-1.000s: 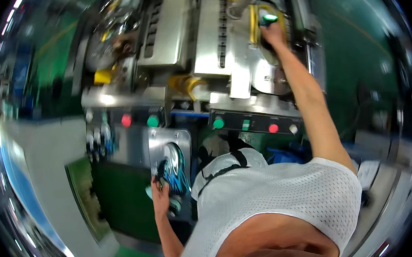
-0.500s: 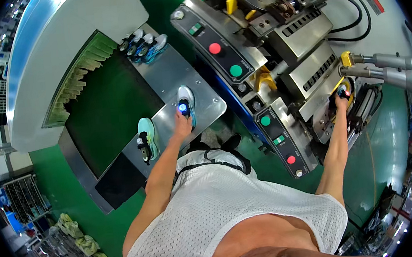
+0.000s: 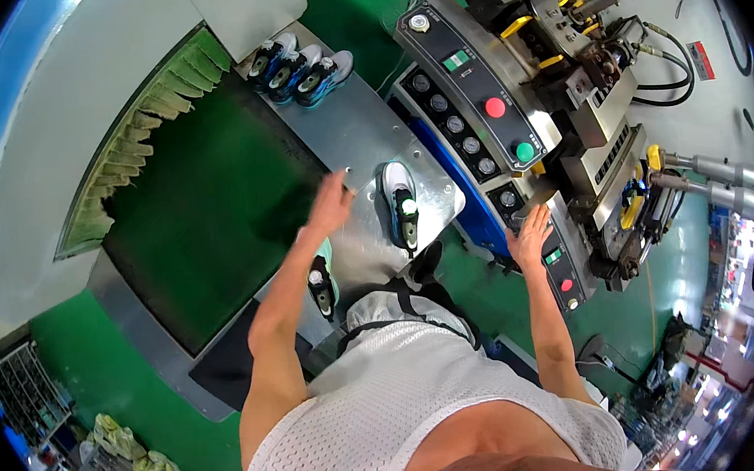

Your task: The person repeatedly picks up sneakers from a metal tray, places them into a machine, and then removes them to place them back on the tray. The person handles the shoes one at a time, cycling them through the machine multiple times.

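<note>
The left hand (image 3: 331,204) is released and blurred, its fingers loosely stretched, over the line where the green belt (image 3: 204,206) meets the metal bench (image 3: 371,119); the right hand (image 3: 531,235) is released too, palm open and fingers spread, by the lower panel (image 3: 560,270), though whether it touches that panel I cannot tell; the white shoe (image 3: 398,189) stands on the bench between the hands, nearer the left one, toe away from the person, a black insert with a bright round spot in its opening; the mint shoe (image 3: 329,259) is nearer the person than the left hand, partly hidden by the left forearm; three shoes (image 3: 296,74) stand side by side on the bench beyond the left hand.

The upper panel (image 3: 471,84), beyond the right hand, carries pale print too small to read beside a red button (image 3: 495,108), a green button (image 3: 525,152) and a green switch (image 3: 456,61); round gauges (image 3: 455,124) line up to its left, their marks illegible; a red label (image 3: 701,62) is on the wall, well beyond the right hand and to its right, its print unclear; any brand on the shoes is too small to tell.
</note>
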A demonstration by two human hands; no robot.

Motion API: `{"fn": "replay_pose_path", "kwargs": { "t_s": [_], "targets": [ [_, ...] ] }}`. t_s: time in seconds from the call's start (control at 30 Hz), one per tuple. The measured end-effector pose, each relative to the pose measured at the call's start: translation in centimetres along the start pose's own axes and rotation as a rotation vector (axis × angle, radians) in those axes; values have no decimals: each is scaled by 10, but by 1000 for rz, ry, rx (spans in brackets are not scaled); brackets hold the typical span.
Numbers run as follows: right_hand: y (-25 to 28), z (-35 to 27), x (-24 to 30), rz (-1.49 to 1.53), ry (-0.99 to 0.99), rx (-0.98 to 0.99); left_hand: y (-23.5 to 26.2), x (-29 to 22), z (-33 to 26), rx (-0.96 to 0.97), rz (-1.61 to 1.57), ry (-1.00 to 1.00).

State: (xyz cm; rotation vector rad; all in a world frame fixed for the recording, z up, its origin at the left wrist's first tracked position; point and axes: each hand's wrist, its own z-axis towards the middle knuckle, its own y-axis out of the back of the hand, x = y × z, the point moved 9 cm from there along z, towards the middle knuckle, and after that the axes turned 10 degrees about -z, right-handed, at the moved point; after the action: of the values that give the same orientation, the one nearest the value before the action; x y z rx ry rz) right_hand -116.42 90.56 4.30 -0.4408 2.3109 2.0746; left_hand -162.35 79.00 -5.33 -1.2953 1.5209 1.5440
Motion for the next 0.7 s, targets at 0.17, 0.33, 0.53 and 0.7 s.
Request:
{"fn": "replay_pose_path", "kwargs": {
  "t_s": [0.17,0.33,0.53,0.7],
  "targets": [
    [35,-15,129,542,153,91,181,43,90,-383,196,-21],
    [-17,-7,265,594,194,154,346,125,135,-523,432,-99],
    [-26,3,288,467,124,-43,597,407,34,-1091,518,837],
    [-20,9,297,338,128,29,646,449,72,-1007,669,718]
  ]
}}
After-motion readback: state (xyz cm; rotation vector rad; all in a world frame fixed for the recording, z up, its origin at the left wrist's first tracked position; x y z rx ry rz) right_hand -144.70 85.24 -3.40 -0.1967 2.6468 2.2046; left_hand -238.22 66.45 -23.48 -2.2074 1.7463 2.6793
